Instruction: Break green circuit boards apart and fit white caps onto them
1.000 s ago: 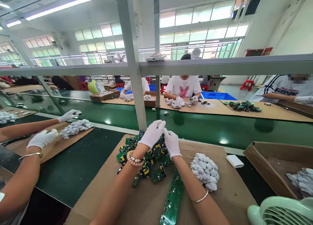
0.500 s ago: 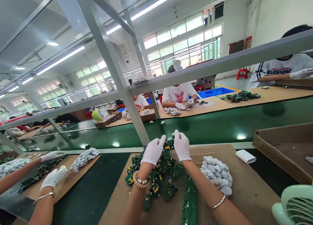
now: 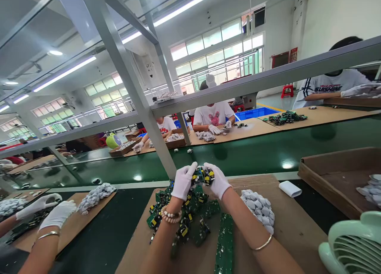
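Note:
In white gloves, my left hand and my right hand grip a circuit board panel between them, its yellow and black components facing me. Both hands are closed at its two ends, above the far part of a heap of green circuit boards. A long green board strip lies below my right forearm. To the right of that forearm sits a pile of white plastic pieces. Heap, strip and pile rest on a brown cardboard sheet.
A white sleeve-shaped piece and a cardboard box are at the right, near a pale green fan. Beyond runs a green conveyor belt. A grey post rises ahead. At left, a co-worker's gloved hands handle boards.
My hands have turned the board panel so its yellow components show more, slightly lifted from the heap. The view has shifted a little rightward. The co-worker's hands at left have come closer together.

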`<state>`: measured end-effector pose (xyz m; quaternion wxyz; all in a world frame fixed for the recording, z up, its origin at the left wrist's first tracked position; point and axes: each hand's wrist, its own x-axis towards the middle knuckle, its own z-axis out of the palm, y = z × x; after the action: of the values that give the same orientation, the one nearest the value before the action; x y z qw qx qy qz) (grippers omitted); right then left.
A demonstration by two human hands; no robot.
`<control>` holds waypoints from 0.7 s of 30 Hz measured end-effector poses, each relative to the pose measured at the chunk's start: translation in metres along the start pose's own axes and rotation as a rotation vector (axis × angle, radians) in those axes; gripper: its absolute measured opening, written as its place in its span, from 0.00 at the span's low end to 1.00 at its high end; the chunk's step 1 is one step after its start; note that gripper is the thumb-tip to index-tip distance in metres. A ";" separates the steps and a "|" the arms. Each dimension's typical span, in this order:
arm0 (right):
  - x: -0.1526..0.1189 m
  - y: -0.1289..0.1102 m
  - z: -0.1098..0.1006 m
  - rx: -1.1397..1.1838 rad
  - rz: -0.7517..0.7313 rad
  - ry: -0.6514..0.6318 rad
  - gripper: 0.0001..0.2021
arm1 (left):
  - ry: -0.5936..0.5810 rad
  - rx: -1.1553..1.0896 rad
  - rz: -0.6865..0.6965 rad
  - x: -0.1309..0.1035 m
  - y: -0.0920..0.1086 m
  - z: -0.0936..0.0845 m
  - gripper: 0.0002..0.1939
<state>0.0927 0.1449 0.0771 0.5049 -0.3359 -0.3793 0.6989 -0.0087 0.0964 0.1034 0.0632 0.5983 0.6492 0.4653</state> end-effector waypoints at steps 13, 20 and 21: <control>-0.004 0.019 0.004 0.058 0.562 -0.216 0.29 | -0.096 0.341 -0.190 0.001 -0.005 0.004 0.21; 0.000 0.035 0.009 -0.149 0.189 -0.031 0.22 | -0.149 0.503 -0.196 -0.008 0.006 0.012 0.16; 0.002 0.037 0.009 -0.161 0.134 0.011 0.19 | -0.149 0.518 -0.201 -0.010 0.007 0.014 0.17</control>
<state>0.0677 0.1375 0.0487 0.4305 -0.4037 -0.4083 0.6964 0.0083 0.0944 0.0962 0.0017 0.5598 0.7960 0.2300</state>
